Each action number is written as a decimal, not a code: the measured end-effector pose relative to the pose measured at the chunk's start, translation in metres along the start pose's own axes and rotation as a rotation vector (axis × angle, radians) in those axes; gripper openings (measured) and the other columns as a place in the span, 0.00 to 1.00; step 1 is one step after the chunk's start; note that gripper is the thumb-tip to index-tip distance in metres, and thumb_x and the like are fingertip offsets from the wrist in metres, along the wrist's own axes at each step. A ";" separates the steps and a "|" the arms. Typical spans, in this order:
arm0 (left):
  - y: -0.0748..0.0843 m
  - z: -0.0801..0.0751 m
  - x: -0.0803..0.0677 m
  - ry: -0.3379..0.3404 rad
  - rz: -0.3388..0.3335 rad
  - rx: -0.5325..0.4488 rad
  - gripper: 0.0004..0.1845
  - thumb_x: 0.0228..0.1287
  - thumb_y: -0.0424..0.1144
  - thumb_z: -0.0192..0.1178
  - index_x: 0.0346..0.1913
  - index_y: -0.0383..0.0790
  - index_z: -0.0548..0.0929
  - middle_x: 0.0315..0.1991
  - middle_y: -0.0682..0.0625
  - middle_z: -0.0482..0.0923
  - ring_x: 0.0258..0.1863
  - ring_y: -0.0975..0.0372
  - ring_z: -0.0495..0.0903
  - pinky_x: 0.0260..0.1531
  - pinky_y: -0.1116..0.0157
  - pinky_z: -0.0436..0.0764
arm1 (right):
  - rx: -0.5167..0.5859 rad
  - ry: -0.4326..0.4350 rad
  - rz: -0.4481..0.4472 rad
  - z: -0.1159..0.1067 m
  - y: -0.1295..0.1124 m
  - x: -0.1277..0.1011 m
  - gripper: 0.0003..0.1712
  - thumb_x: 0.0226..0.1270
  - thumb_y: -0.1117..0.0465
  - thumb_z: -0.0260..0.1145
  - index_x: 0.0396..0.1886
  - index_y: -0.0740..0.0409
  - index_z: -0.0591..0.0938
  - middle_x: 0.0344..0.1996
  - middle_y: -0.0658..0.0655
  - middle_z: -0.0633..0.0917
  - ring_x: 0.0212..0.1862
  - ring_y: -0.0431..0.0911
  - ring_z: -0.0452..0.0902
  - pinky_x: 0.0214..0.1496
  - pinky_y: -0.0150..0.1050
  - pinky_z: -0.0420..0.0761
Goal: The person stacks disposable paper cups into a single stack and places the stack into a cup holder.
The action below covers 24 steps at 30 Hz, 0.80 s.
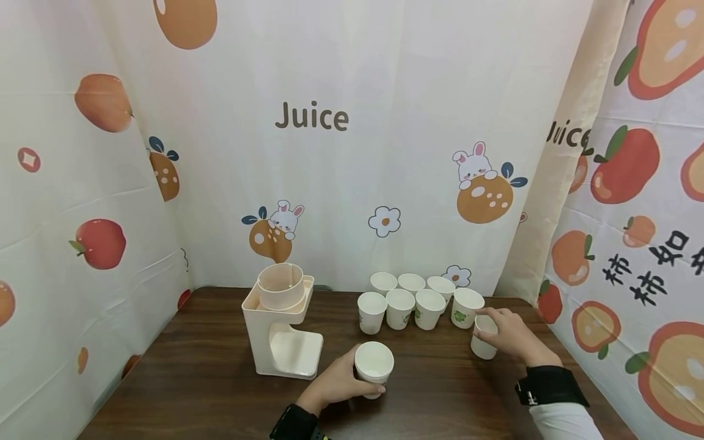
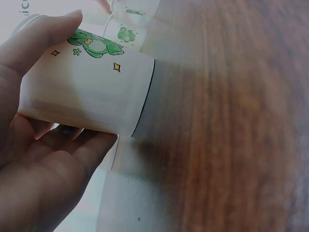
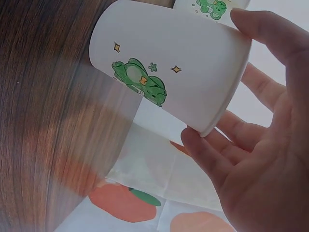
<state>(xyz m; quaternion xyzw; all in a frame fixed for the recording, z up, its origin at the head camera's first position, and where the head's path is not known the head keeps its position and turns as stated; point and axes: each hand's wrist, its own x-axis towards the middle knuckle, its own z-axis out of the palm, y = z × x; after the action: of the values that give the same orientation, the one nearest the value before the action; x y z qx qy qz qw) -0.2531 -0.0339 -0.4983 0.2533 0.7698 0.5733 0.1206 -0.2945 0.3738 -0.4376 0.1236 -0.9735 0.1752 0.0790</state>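
Left hand (image 1: 333,386) curled round a white paper cup (image 1: 374,365) near the worktop's (image 1: 209,385) front edge, right hand (image 1: 508,335) gripping a second cup (image 1: 482,340) towards the right edge, seven cups (image 1: 415,298) clustered behind, cream dispenser (image 1: 282,324) at left.

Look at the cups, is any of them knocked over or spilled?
No, nothing stands out. The grouped paper cups stand upright, the cup dispenser too. The left hand holds one cup, the right hand another.

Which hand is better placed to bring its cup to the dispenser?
Probably left: the left hand holds a cup just beside the dispenser; the right hand is farther off, past the cup cluster.
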 end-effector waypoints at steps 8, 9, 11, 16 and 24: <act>0.000 0.000 0.000 -0.001 0.012 -0.011 0.42 0.52 0.43 0.78 0.70 0.48 0.69 0.55 0.58 0.78 0.55 0.62 0.77 0.58 0.54 0.70 | 0.001 -0.034 0.019 -0.004 -0.003 -0.003 0.30 0.62 0.50 0.74 0.59 0.61 0.81 0.46 0.74 0.78 0.50 0.70 0.73 0.45 0.65 0.77; 0.000 0.000 0.000 -0.001 0.013 -0.011 0.42 0.52 0.43 0.78 0.70 0.48 0.69 0.55 0.58 0.78 0.55 0.62 0.77 0.58 0.54 0.70 | 0.001 -0.038 0.022 -0.004 -0.003 -0.003 0.29 0.62 0.50 0.74 0.59 0.61 0.81 0.46 0.73 0.78 0.50 0.70 0.73 0.45 0.65 0.77; 0.000 0.000 -0.001 -0.001 0.013 -0.015 0.42 0.52 0.43 0.78 0.70 0.48 0.69 0.55 0.58 0.78 0.55 0.62 0.77 0.58 0.54 0.70 | -0.001 -0.047 0.023 -0.004 -0.004 -0.003 0.29 0.63 0.51 0.73 0.59 0.60 0.81 0.46 0.73 0.78 0.51 0.70 0.73 0.45 0.65 0.77; 0.001 0.000 -0.001 -0.003 0.008 -0.012 0.42 0.52 0.43 0.78 0.70 0.48 0.68 0.55 0.58 0.78 0.55 0.62 0.77 0.58 0.54 0.70 | 0.002 -0.058 0.019 -0.007 -0.008 -0.004 0.29 0.63 0.50 0.73 0.60 0.59 0.81 0.47 0.73 0.77 0.51 0.70 0.73 0.46 0.66 0.76; 0.002 -0.001 -0.001 -0.005 -0.007 -0.006 0.43 0.53 0.42 0.78 0.71 0.46 0.67 0.56 0.58 0.77 0.56 0.61 0.77 0.58 0.52 0.70 | 0.002 -0.066 0.019 -0.013 -0.016 -0.007 0.29 0.63 0.49 0.73 0.60 0.59 0.81 0.48 0.73 0.77 0.52 0.71 0.72 0.47 0.66 0.76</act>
<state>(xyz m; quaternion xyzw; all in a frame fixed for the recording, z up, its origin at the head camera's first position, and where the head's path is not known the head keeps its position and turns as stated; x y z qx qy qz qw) -0.2518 -0.0346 -0.4964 0.2515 0.7686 0.5748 0.1254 -0.2823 0.3656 -0.4219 0.1201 -0.9766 0.1726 0.0450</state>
